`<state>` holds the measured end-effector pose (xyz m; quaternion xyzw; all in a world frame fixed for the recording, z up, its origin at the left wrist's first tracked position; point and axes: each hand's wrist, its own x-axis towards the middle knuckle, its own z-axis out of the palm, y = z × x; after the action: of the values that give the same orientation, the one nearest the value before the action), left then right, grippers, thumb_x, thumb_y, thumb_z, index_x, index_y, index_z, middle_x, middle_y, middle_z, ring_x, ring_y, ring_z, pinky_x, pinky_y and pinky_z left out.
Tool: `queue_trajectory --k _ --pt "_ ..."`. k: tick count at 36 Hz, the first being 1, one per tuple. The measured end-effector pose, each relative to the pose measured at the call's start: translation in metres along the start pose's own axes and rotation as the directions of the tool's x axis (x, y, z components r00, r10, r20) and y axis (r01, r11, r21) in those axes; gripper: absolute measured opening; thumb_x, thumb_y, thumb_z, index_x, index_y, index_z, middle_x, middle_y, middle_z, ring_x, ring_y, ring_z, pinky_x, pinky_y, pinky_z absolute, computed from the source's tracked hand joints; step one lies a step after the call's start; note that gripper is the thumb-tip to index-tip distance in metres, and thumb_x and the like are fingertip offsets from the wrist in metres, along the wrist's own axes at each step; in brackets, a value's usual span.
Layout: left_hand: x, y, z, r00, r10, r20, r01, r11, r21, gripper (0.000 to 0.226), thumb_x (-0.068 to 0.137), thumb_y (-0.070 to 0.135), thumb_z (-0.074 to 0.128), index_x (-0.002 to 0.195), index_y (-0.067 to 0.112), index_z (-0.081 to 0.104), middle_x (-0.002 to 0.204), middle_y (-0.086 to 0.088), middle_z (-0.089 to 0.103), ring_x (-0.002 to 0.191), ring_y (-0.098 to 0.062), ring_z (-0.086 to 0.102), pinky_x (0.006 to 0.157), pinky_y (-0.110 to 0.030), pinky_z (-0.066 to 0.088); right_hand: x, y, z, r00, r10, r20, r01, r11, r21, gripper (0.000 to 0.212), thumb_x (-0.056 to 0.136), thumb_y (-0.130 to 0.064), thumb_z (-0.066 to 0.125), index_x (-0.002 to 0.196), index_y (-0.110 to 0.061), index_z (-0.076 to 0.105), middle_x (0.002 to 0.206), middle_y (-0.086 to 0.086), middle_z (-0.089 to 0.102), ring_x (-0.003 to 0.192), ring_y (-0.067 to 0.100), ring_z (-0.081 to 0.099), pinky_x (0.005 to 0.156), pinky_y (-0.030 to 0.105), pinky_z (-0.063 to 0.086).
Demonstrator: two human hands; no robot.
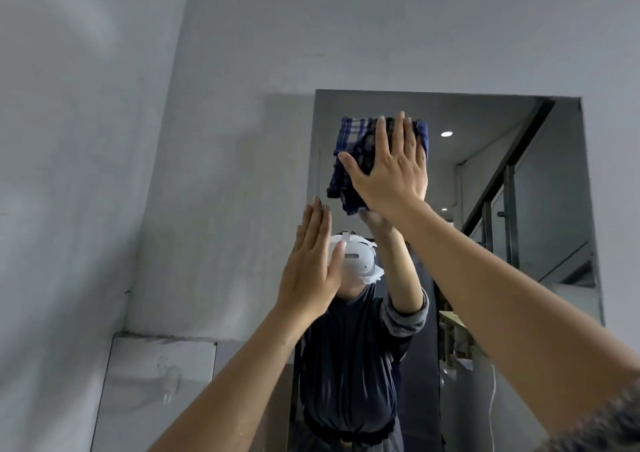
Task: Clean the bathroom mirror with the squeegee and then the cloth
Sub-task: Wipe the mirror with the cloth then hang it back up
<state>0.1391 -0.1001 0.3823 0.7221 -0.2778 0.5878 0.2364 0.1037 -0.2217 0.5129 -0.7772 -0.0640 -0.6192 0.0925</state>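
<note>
Grey painted wall [104, 140], corner at left, frameless rectangular mirror [554, 181] mounted on it, right of centre. Blue-and-white checked cloth [353, 147] is in the mirror's upper left area, flat against the glass. Right hand [391, 174] palm-down on the cloth, fingers spread wide and straight, pressing, not gripping; thumb out to the left. Left hand [311, 268] raised lower down at the mirror's left edge, open and flat, fingers together and pointing up, holding nothing; whether it touches the glass cannot be told. Both forearms bare, reaching up from the bottom of the view. The reflection shows a person in a dark long-sleeved top wearing a white headset [360, 257], plus a stair railing [509, 174] and a ceiling light [446, 134]. Small wall hook [169, 386] lower left. Squeegee not in view.
</note>
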Motion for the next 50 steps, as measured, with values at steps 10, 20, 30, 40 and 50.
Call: queue_trajectory --k 10,20,30,40,50 --pt "-0.002 0.0 0.005 1.0 0.006 -0.025 -0.005 0.997 0.075 0.061 0.096 0.039 0.022 0.146 0.013 -0.002 0.154 0.001 -0.012 0.142 -0.008 -0.012 0.115 -0.023 -0.005 0.057 -0.045 0.003 0.951 -0.304 0.057 0.308 0.947 -0.089 0.082 0.088 -0.066 0.026 0.149 -0.017 0.004 0.158 0.009 -0.004 0.145 0.022 -0.006 0.118 0.038 -0.001" --pt "-0.002 0.001 0.005 0.999 0.023 -0.042 -0.017 0.99 0.137 0.062 0.097 0.038 0.025 0.146 0.013 -0.002 0.154 0.001 -0.013 0.142 -0.01 -0.011 0.114 -0.019 -0.007 0.063 -0.018 -0.01 0.94 -0.331 0.083 0.339 0.936 -0.1 0.081 0.088 -0.067 0.024 0.149 -0.018 0.003 0.158 0.006 -0.004 0.145 0.019 -0.006 0.119 0.036 -0.001" --pt "-0.002 0.002 0.004 1.0 0.014 -0.022 -0.01 0.989 0.148 0.064 0.095 0.043 0.02 0.147 0.012 -0.002 0.156 -0.002 -0.009 0.142 -0.01 -0.012 0.116 -0.022 -0.005 0.055 0.131 -0.061 1.0 -0.001 -0.011 0.0 0.995 -0.097 0.08 0.086 -0.07 0.023 0.149 -0.024 0.005 0.158 -0.001 -0.003 0.145 0.014 -0.005 0.116 0.032 -0.002" --pt "-0.016 -0.002 0.019 0.997 -0.076 -0.025 0.08 0.98 0.183 0.062 0.096 0.047 0.009 0.147 0.013 -0.003 0.156 -0.003 -0.009 0.144 -0.017 -0.007 0.118 -0.036 0.003 0.01 0.193 -0.067 0.924 0.364 -0.12 -0.362 0.932 0.038 0.08 0.088 -0.066 0.025 0.149 -0.019 0.006 0.158 0.004 0.0 0.145 0.018 -0.003 0.117 0.035 -0.001" --pt "-0.054 0.008 0.014 0.996 -0.072 0.047 0.064 0.984 0.168 0.063 0.095 0.046 0.013 0.146 0.015 -0.007 0.155 0.0 -0.014 0.143 -0.015 -0.011 0.116 -0.025 -0.007 -0.013 0.119 -0.029 0.851 0.485 -0.201 -0.466 0.874 0.137 0.078 0.089 -0.058 0.028 0.149 -0.014 0.006 0.158 0.01 0.0 0.145 0.022 -0.003 0.116 0.038 -0.001"
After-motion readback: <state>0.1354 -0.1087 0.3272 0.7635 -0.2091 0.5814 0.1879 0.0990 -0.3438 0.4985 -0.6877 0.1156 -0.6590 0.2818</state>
